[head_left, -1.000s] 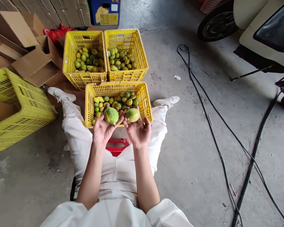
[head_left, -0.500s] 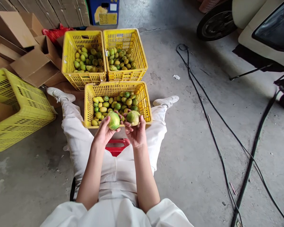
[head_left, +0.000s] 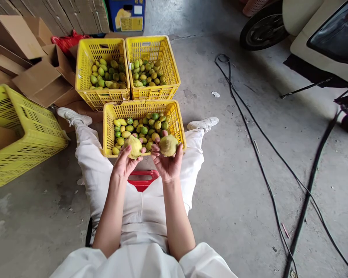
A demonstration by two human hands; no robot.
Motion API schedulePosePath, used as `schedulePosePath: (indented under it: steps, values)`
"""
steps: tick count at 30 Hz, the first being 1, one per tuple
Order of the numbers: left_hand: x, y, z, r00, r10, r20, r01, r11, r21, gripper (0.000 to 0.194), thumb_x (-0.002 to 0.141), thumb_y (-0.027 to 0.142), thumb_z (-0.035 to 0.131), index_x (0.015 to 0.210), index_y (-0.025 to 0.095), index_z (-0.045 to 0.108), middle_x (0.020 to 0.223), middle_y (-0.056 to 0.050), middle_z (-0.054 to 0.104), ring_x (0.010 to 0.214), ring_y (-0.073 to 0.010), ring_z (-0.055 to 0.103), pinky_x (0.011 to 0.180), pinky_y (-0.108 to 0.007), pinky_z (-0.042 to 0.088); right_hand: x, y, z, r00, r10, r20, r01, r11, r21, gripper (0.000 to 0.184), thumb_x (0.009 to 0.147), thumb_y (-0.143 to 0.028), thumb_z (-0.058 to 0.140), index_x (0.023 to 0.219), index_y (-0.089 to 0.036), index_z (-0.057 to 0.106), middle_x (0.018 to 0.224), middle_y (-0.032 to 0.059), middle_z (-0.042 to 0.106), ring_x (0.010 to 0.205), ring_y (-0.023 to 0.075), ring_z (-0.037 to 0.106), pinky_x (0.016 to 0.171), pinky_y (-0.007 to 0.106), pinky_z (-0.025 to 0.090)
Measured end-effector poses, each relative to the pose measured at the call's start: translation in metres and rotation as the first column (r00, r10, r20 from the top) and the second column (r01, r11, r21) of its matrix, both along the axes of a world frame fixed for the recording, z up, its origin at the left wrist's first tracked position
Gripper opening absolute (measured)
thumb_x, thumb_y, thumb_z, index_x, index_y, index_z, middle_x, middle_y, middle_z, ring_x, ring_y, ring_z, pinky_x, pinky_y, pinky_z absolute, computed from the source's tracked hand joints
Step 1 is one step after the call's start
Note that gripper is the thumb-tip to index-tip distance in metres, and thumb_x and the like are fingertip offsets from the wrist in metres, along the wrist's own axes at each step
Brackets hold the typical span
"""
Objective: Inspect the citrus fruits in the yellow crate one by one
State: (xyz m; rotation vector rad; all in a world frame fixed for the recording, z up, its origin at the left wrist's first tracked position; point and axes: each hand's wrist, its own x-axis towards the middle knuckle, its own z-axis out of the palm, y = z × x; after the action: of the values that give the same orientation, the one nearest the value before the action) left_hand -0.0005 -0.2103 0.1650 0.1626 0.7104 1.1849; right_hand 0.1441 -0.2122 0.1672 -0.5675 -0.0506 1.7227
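My left hand (head_left: pixel 127 160) is closed around a yellow lemon (head_left: pixel 133 147), its fingertips along the fruit's sides. A yellow-green lemon (head_left: pixel 168 145) is held in my right hand (head_left: pixel 168 164), between thumb and fingers. Both fruits are above the near edge of a yellow plastic crate (head_left: pixel 181 131), a small gap between them. Inside that crate lies a layer of green and yellow lemons (head_left: pixel 144 130). The crate stands on the floor between my legs.
Two more yellow crates with lemons, one left (head_left: pixel 78 69) and one right (head_left: pixel 174 79), stand behind. A green-yellow crate (head_left: pixel 37 143) and cardboard boxes (head_left: pixel 40 85) are at left. Black cables (head_left: pixel 258 148) cross the floor at right, near a parked vehicle (head_left: pixel 313 42). A red handle (head_left: pixel 142 185) shows below my hands.
Both lemons have been turned in my fingers, so yellower sides now face up instead of greener ones. My hands have moved slightly apart.
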Motion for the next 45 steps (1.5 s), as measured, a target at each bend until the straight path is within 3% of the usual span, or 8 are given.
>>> schedulePosePath:
  steps: [10,15,20,24,29,33,38,45]
  values:
    - [0.002,-0.003,0.011,0.999,0.038,-0.008,-0.037,0.998,0.049,0.056,0.083,0.025,0.057,0.139,0.025,0.055,0.135,-0.010,0.063,0.125,-0.0290,0.059,0.099,-0.047,0.054,0.001,-0.001,0.003,0.999,-0.039,0.002,0.039,0.999,0.025,0.029,0.079,-0.037,0.063,0.105,-0.026,0.069,0.109,0.0032,0.073,0.099,0.0183,0.068,0.080,0.030,0.061]
    - [-0.002,-0.003,0.005,0.998,0.041,-0.045,-0.037,0.996,0.080,0.059,0.075,0.028,0.076,0.132,0.030,0.061,0.134,-0.007,0.063,0.116,-0.0272,0.064,0.088,-0.036,0.058,0.004,-0.001,0.005,0.995,-0.093,0.039,0.092,0.995,0.028,0.040,0.078,-0.030,0.061,0.118,-0.025,0.066,0.117,0.0042,0.071,0.114,0.0195,0.065,0.101,0.037,0.056]
    - [0.002,-0.002,-0.001,1.000,0.014,0.015,-0.015,0.995,0.094,0.065,0.065,0.030,0.088,0.126,0.026,0.065,0.103,-0.005,0.068,0.081,-0.0145,0.064,0.052,-0.016,0.047,0.004,-0.001,0.000,0.997,-0.064,-0.047,0.064,0.998,-0.018,0.040,0.074,-0.027,0.072,0.114,-0.029,0.065,0.099,0.0010,0.068,0.084,0.0108,0.065,0.067,0.017,0.061]
    - [0.005,-0.001,0.001,1.000,-0.008,0.023,0.007,0.998,0.057,0.058,0.071,0.029,0.083,0.126,0.022,0.065,0.097,-0.006,0.067,0.078,-0.0144,0.063,0.049,-0.016,0.046,0.003,0.001,-0.004,0.992,0.028,-0.126,-0.031,0.999,-0.019,0.030,0.075,-0.031,0.075,0.103,-0.025,0.066,0.086,0.0004,0.063,0.063,0.0069,0.053,0.038,0.007,0.042]
    - [0.002,-0.002,0.010,0.998,0.057,0.010,-0.057,0.998,-0.014,0.055,0.085,0.025,0.054,0.139,0.023,0.055,0.121,-0.012,0.069,0.108,-0.0252,0.067,0.081,-0.035,0.059,0.002,0.002,0.000,0.998,0.013,-0.056,-0.014,0.999,-0.035,0.031,0.084,-0.044,0.061,0.106,-0.023,0.066,0.099,0.0055,0.068,0.084,0.0153,0.063,0.060,0.023,0.058]
    - [0.000,-0.003,0.008,0.997,0.051,-0.060,-0.047,0.997,0.066,0.066,0.078,0.021,0.061,0.143,0.027,0.052,0.133,-0.010,0.065,0.124,-0.0286,0.061,0.097,-0.043,0.054,0.004,-0.001,0.005,0.999,0.013,0.050,-0.012,1.000,-0.015,0.043,0.079,-0.036,0.057,0.120,-0.026,0.063,0.116,0.0072,0.068,0.105,0.0222,0.064,0.077,0.037,0.060]
    - [0.002,-0.004,-0.003,0.994,-0.051,-0.094,0.066,0.985,0.159,0.066,0.065,0.030,0.086,0.127,0.022,0.065,0.115,-0.009,0.072,0.105,-0.0235,0.069,0.082,-0.029,0.058,0.004,-0.001,0.002,1.000,-0.030,0.009,0.030,1.000,-0.006,0.038,0.075,-0.037,0.070,0.111,-0.029,0.065,0.104,0.0026,0.068,0.093,0.0149,0.064,0.070,0.023,0.060]
    - [0.010,-0.003,-0.010,0.995,-0.052,-0.085,0.054,0.998,0.024,0.032,0.072,0.024,0.080,0.101,0.018,0.070,0.098,-0.005,0.074,0.094,-0.0165,0.071,0.082,-0.024,0.057,0.001,0.003,-0.011,1.000,0.008,-0.006,-0.009,0.997,-0.081,0.025,0.071,-0.026,0.079,0.093,-0.022,0.067,0.088,0.0012,0.064,0.072,0.0087,0.057,0.046,0.010,0.046]
